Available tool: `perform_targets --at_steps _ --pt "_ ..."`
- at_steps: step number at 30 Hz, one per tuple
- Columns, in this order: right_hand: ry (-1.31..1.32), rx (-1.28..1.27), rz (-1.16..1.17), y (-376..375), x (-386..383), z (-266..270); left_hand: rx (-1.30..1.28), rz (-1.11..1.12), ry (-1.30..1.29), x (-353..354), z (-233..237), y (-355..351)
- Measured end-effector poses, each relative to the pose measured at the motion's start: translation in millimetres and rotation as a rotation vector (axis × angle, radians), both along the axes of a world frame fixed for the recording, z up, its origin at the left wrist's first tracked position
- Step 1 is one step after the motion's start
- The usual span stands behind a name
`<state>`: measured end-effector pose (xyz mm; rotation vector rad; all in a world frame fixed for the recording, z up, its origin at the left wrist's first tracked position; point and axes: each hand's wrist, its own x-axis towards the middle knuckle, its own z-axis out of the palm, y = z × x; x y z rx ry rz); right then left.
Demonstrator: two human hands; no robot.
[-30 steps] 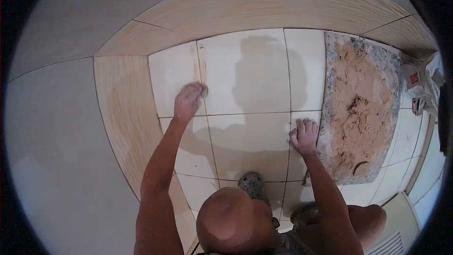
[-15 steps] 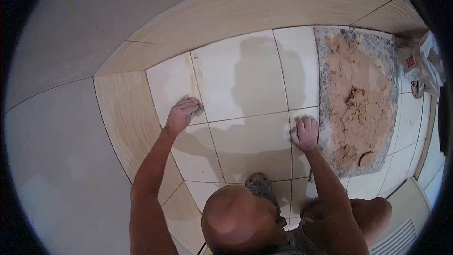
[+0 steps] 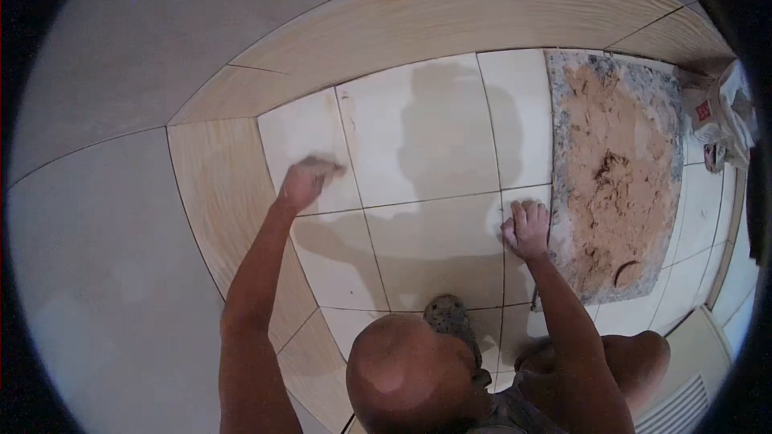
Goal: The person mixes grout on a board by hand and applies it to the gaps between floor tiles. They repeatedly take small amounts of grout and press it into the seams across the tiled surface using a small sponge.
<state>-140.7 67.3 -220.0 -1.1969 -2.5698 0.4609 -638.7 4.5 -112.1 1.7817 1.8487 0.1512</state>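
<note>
My left hand (image 3: pixel 307 179), blurred by motion, is over a white floor tile (image 3: pixel 297 133), left of a dark joint. Its fingers are closed on a small greyish pad (image 3: pixel 331 168), mostly hidden and smeared. A brownish stain (image 3: pixel 347 108) marks the tiles along that joint, farther from me. My right hand (image 3: pixel 528 229) rests on a smaller tile close to the edge of the mortar bed, fingers curled in and dusted white; nothing shows in them. Large white tiles (image 3: pixel 426 141) lie between my two hands.
A rough patch of tan mortar (image 3: pixel 615 169) covers a grey base to the right. Wood-look skirting (image 3: pixel 450 12) runs along the grey walls. A white bag (image 3: pixel 728 108) stands at far right. A speckled shoe (image 3: pixel 447 313) and a head (image 3: pixel 410 374) show near the bottom, beside a vented panel (image 3: pixel 679 402).
My left hand has moved a little left and away from me, off the joint, still with the pad. My right hand stays on its tile. The whole view has shifted slightly.
</note>
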Motion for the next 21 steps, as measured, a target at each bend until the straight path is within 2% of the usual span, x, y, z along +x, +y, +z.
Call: perform_targets --at_steps 1,3,4,6,7,10,14,17,19,21 --pt "-0.013 0.020 -0.001 0.7 -0.7 1.3 0.002 -0.001 0.001 0.8 7.4 16.7" --pt "-0.012 -0.008 -0.007 -0.9 0.2 3.4 -0.021 0.284 0.265 -1.2 4.6 58.2" --pt "-0.011 -0.014 0.001 0.1 -0.1 4.3 -0.021 0.285 0.254 -2.3 -7.0 65.0" --pt "-0.024 -0.025 0.011 2.3 1.6 1.6 0.179 0.405 0.167 -1.1 -27.6 70.9" --pt "-0.006 -0.016 0.008 3.2 1.0 -0.9 0.170 0.405 0.158 -1.0 -33.9 68.9" --pt "-0.005 -0.015 0.012 -0.4 3.1 -2.3 0.200 0.592 0.083 -5.5 -42.1 63.6" --pt "-0.001 -0.023 0.010 2.1 -0.2 2.7 0.180 0.540 0.187 -2.3 -27.3 74.3" --pt "-0.023 -0.065 0.002 0.4 2.6 -2.7 0.053 0.540 0.227 16.2 -24.0 67.1" --pt "-0.014 -0.063 0.001 -2.4 5.2 -9.0 0.373 0.247 0.255 24.6 -47.3 37.2" --pt "-0.009 -0.058 -0.005 -1.5 7.4 -9.1 0.364 0.256 0.225 34.4 -45.7 23.1"
